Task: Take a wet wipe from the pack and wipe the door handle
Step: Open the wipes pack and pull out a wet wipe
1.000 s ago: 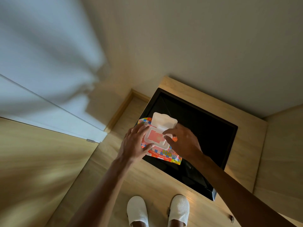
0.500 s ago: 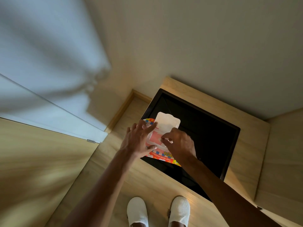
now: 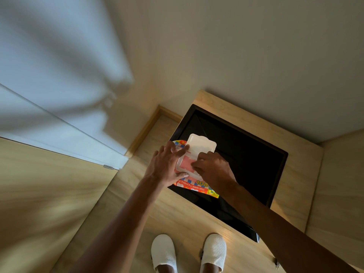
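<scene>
Fingers: the left hand's fingers (image 3: 178,152) are spread flat and pressed on the pack's left side, the thumb laid along its near edge; nothing is pinched by them. The right hand's fingertips (image 3: 195,165) are curled down onto the pink opening under the lid; whether a wipe is caught between them cannot be told.
Wall: a pale wall (image 3: 246,56) is seen across the upper half of the frame, with a grey shadow at upper left.
Floor: light wooden boards (image 3: 177,217) are seen in the lower middle.
Black surface: a dark glossy panel (image 3: 246,164) is set in a wooden frame, right of centre.
Left hand (image 3: 167,168): it is laid on the pack from the left.
Right hand (image 3: 213,170): it is held over the pack from the right.
Slippers: two white slippers (image 3: 163,253) are worn at the bottom edge.
Wet wipe pack (image 3: 197,187): the colourful pack is rested on the black surface's left near corner, at frame centre.
Lid: the white flap (image 3: 201,145) is raised open, pointing to the far side.
Door handle: not in view.
</scene>
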Demonstrator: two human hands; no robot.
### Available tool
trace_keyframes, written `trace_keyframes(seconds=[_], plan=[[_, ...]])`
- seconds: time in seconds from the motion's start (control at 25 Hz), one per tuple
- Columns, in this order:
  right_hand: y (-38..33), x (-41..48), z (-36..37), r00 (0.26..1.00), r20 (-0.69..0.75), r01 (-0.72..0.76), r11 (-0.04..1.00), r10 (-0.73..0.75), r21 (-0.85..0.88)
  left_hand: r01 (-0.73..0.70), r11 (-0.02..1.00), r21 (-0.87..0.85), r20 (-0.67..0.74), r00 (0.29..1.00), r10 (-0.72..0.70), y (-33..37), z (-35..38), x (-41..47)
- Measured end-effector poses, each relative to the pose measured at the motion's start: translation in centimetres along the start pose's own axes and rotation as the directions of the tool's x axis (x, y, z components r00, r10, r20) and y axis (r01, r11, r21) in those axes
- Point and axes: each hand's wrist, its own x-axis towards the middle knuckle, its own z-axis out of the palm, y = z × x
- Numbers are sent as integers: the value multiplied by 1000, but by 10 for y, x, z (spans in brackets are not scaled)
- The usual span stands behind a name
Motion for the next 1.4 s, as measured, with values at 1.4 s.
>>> trace_keyframes(seconds=[1.4], plan=[[-10,0,-4,995,34,95,984,-91,-149,-8,1000,-28,-18,1000,7,-4,4,-3]])
